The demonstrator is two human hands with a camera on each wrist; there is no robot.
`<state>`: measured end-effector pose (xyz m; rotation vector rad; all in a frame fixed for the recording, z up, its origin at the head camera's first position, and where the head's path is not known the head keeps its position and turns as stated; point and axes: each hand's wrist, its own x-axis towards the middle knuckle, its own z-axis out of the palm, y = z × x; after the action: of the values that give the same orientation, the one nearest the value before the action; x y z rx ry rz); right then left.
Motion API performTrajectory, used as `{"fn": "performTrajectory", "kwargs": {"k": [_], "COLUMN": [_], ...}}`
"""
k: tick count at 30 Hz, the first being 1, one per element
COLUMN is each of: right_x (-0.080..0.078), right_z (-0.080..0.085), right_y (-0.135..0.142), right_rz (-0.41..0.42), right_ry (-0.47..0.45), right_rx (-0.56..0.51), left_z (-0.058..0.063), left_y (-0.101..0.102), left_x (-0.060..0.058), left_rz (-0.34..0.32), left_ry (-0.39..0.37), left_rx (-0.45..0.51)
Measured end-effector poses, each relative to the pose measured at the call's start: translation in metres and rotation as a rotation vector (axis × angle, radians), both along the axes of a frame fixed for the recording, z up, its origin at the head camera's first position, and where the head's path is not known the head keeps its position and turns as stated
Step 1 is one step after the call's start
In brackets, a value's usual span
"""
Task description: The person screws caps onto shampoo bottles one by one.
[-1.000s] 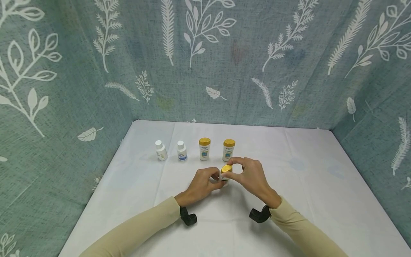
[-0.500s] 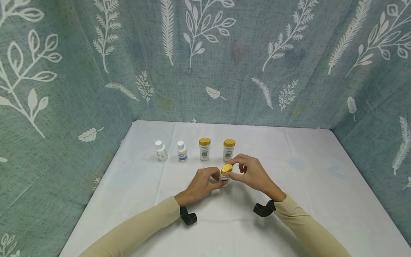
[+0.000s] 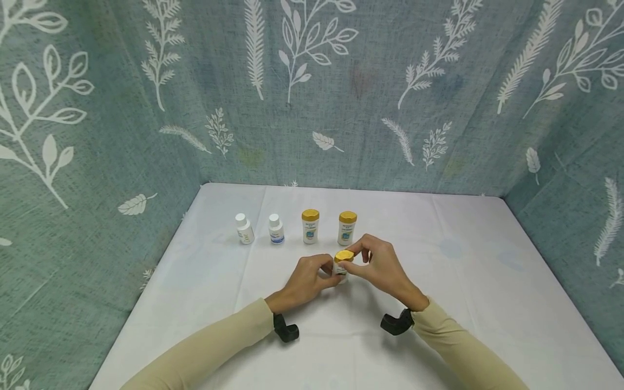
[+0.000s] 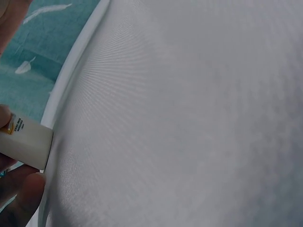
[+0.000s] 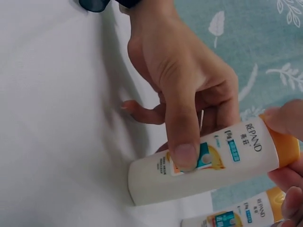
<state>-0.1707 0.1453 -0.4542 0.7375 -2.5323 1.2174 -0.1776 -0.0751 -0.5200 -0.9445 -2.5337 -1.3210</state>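
Note:
A white bottle (image 5: pixel 156 185) with a yellow cap (image 3: pixel 344 255) stands between my hands, over the middle of the table. My left hand (image 3: pixel 307 277) grips its body; in the right wrist view the thumb presses the coloured label. The fingers of my right hand (image 3: pixel 381 265) pinch the yellow cap from the other side. The lettering REPAND shows below the cap in the right wrist view. In the left wrist view the lower part of the bottle (image 4: pixel 35 142) appears, with a few fingers (image 4: pixel 29 196) against it. The bottle's base meets or nearly meets the cloth.
Behind the hands stand two similar yellow-capped bottles, one left (image 3: pixel 310 230) and one right (image 3: pixel 346 232). Further left are two smaller white-capped bottles, the outer (image 3: pixel 245 232) and the inner (image 3: pixel 276 233). White cloth (image 3: pixel 463 303) covers the table; a green patterned curtain (image 3: pixel 361 119) surrounds it.
My right hand moved slightly right, then part of the way back, staying at the cap. The bottle leans a little less than a second ago. My left hand keeps its place.

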Motion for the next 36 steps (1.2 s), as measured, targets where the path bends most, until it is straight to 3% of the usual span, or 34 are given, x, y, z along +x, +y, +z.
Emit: {"fn": "performTrajectory", "kwargs": {"k": [19,29,36], "right_x": [0.005,0.004,0.001], "right_z": [-0.004,-0.013,-0.020], "right_y": [-0.006,0.007,0.011], "right_rz": [-0.057,0.003,0.017], "right_ry": [0.026,-0.084,-0.105], "right_rx": [-0.037,-0.040,-0.019], "left_z": [0.001,0.005,0.001], "left_y": [0.001,-0.003,-0.004], "left_x": [0.000,-0.001,-0.004], "left_rz": [0.013,0.004,-0.021], "left_ry": [-0.010,-0.073,-0.071], "left_rx": [0.013,-0.017,-0.031]}}
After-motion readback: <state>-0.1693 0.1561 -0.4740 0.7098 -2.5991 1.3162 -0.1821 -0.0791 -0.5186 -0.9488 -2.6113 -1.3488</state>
